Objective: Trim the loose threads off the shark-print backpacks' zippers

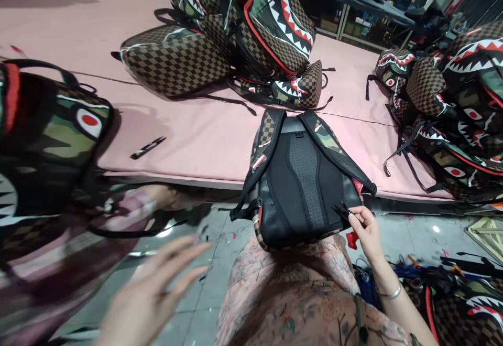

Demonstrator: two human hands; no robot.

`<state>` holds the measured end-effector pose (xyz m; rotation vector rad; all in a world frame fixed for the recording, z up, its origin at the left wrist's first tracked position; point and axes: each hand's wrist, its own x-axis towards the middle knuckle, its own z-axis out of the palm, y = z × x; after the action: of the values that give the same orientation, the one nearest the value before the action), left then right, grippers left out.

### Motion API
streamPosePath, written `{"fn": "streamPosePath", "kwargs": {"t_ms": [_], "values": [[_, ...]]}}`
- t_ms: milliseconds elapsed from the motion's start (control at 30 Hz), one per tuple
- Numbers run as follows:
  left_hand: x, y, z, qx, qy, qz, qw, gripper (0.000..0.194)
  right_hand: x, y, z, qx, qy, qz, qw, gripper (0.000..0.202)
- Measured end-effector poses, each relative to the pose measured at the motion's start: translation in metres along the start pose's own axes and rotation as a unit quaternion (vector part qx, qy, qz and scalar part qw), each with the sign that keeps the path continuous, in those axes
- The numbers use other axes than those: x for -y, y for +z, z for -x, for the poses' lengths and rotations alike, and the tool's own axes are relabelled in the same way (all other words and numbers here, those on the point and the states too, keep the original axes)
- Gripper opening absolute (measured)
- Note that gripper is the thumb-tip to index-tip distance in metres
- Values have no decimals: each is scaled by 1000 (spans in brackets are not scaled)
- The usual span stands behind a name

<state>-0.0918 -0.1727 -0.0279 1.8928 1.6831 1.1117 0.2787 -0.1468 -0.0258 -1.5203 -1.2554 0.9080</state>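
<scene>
A backpack (310, 178) leans on the table edge and my lap, its black padded back and shoulder straps facing me. My right hand (363, 228) is at its lower right corner, fingers closed around what look like small black thread snips (344, 211), their dark points over the back panel. Part of the snips is hidden by my fingers. My left hand (157, 283) is in the air at lower left, blurred, its fingers stretched and apart with nothing in them. It does not touch the backpack.
Checked and camouflage backpacks are piled on the pink table (204, 147), at the back (275, 31) and right (467, 105). Another small black tool (148, 148) lies there. At left, a person's arm (157, 196) is beside a large backpack (74, 126). More bags (451, 304) are low at right.
</scene>
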Motion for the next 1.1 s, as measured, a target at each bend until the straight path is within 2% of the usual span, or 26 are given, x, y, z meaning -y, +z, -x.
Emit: {"fn": "streamPosePath", "kwargs": {"t_ms": [100, 133, 200, 300, 400, 500, 600, 667, 733, 933, 1100], "values": [[-13, 47, 6, 128, 99, 13, 987, 23, -5, 9, 15, 19, 4, 0, 1000, 24], [-19, 62, 7, 152, 102, 9, 983, 23, -7, 14, 21, 36, 7, 0, 999, 24], [-27, 87, 10, 160, 76, -10, 984, 22, -11, 24, 34, 75, 11, 10, 997, 24], [-31, 106, 14, 125, 45, -8, 991, 21, -12, 39, 49, 113, -16, 56, 992, 22], [-28, 112, 20, 58, 11, 28, 998, 17, -8, 49, 56, 134, -61, 110, 983, 19], [-28, 115, 23, 1, -73, 68, 995, 10, -5, 58, 55, 176, -111, 185, 960, 13], [-31, 117, 19, -18, -170, 165, 971, 12, -8, 65, 53, 205, -162, 254, 931, 13], [-34, 116, 15, -19, -210, 227, 951, 14, -11, 69, 52, 207, -176, 288, 918, 13], [-35, 114, 12, -11, -219, 254, 942, 13, -11, 72, 52, 210, -183, 315, 907, 13], [-30, 112, 16, 4, -161, 273, 948, 14, -2, 77, 50, 246, -189, 355, 882, 19], [-29, 118, 18, -9, -181, 272, 945, 14, -6, 78, 47, 246, -198, 339, 886, 24]]}}
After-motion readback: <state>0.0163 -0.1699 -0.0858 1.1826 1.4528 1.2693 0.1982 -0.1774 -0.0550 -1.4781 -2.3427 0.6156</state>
